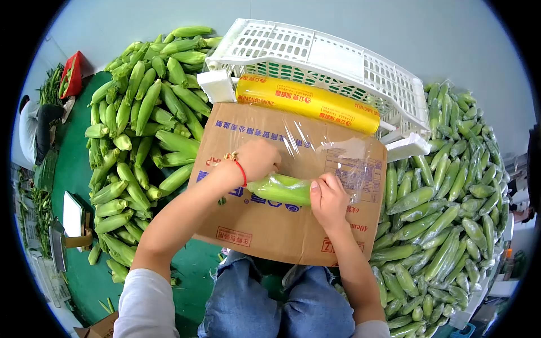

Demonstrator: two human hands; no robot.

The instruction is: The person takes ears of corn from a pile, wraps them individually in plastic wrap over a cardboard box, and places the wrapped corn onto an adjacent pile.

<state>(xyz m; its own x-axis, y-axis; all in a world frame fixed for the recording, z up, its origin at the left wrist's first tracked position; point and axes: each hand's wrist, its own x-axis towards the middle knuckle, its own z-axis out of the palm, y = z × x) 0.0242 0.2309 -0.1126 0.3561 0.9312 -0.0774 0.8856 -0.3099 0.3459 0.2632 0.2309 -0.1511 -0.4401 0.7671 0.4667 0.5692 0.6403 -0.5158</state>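
Head-worn view, forward and down (quite close) over hands (pixel 331 200)

Left fingers (pixel 274 160) partly hidden (perhaps curled).

There are two hands, a bare left hand (pixel 259 155) and a bare right hand (pixel 330 200), with one film-wrapped green corn ear (pixel 282 190), one cylindrical yellow film roll (pixel 307 105) and two white blocks (pixel 217 86). Unwrapped green corn ears (pixel 147 107) and heaped film-wrapped ears (pixel 414 200) are too many to count.

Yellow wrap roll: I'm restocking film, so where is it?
In the head view, the yellow wrap roll is upper centre, beyond the cardboard box, in front of the white crate.
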